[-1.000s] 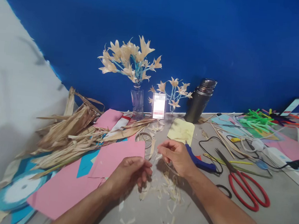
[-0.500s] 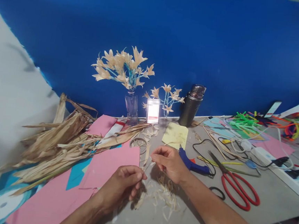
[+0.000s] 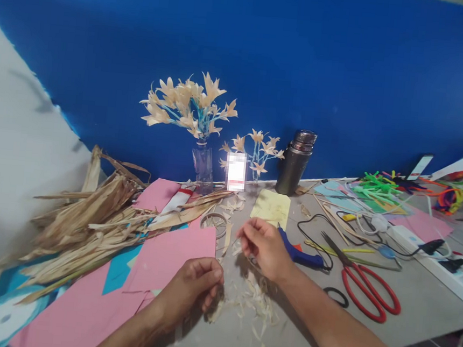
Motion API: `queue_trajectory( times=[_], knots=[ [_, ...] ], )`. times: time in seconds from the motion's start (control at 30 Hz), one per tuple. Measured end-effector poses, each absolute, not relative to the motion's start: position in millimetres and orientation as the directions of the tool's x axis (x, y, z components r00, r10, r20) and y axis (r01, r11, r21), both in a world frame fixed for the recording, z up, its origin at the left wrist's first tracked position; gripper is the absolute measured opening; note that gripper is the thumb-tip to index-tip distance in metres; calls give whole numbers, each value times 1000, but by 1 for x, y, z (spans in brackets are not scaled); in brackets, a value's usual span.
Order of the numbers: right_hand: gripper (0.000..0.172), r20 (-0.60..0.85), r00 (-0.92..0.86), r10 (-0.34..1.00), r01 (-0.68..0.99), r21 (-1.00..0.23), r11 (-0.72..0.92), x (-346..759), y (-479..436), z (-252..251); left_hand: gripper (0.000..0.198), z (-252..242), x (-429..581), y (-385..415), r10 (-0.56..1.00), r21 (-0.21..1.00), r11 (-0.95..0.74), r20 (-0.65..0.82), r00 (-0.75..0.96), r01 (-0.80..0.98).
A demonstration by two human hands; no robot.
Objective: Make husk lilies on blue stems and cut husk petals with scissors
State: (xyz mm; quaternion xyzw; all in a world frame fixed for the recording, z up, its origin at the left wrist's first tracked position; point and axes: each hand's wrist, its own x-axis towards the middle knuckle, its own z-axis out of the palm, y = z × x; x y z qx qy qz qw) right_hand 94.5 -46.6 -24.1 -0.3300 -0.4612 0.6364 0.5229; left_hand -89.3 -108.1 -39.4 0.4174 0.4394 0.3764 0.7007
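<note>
My left hand (image 3: pixel 195 285) is closed, thumb against curled fingers, beside the pink paper (image 3: pixel 176 252). Whatever it may pinch is too small or hidden to make out. A short way to the right, my right hand (image 3: pixel 267 250) is raised over the table with its fingertips pinched together. Something thin and pale may show at those fingertips, but I cannot name it. Beneath and between the hands lie pale husk scraps (image 3: pixel 261 300). Nearest my right hand are a blue glue gun (image 3: pixel 299 253) and a yellow card (image 3: pixel 271 206).
Dried corn husks (image 3: pixel 86 209) are heaped at left. Behind the hands stand a vase of husk flowers (image 3: pixel 203 165), a smaller bunch (image 3: pixel 260 149), a dark flask (image 3: pixel 296 163) and a tape roll (image 3: pixel 213 225). Red-handled scissors (image 3: pixel 370 293) and a white power strip (image 3: pixel 438 267) lie right.
My hands have drawn slightly apart, the right one moving up and away. The thin pale strip seen between them before no longer shows clearly.
</note>
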Motion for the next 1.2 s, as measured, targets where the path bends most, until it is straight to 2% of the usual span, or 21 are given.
queue_trajectory(
  times=[0.07,0.13,0.17,0.2,0.23,0.27,0.37,0.6,0.7,0.8,0.87,1.0,1.2],
  knots=[
    [39,84,-129,988,-355,-934,33,113,-32,-16,36,-43,-89,-109,895,918,367,-305,326,-148],
    [37,118,-56,991,-257,-961,100,140,-18,-7,35,-48,-90,-109,901,920,362,-304,310,-148],
    [34,145,-1,989,-141,-980,143,155,-11,-3,35,-49,-90,-109,904,922,357,-302,302,-146],
    [32,174,70,982,41,-984,171,170,-5,0,35,-51,-90,-109,908,925,352,-299,293,-145],
    [30,197,154,968,283,-948,148,184,1,2,34,-51,-90,-108,910,926,349,-298,290,-143],
    [29,214,230,949,513,-856,69,196,6,3,34,-52,-91,-108,911,927,347,-297,288,-142],
    [26,210,330,920,705,-703,-92,221,18,-6,33,-51,-90,-108,912,929,346,-299,281,-134],
    [22,97,319,943,825,-519,-225,230,28,-31,34,-46,-89,-108,917,928,346,-303,258,-141],
    [21,68,324,944,831,-497,-250,232,30,-32,33,-46,-88,-109,919,927,343,-298,258,-153],
    [10,61,327,943,827,-501,-255,234,30,-33,32,-47,-87,-110,918,925,340,-289,271,-166],
    [6,97,358,928,819,-510,-263,236,30,-32,31,-48,-87,-111,918,925,340,-286,276,-171],
    [19,253,468,847,784,-562,-265,241,27,-26,27,-48,-87,-111,918,926,341,-291,269,-163],
    [28,413,457,788,696,-717,-28,229,23,-11,19,-45,-88,-109,920,909,330,-250,301,-254]
  ],
)
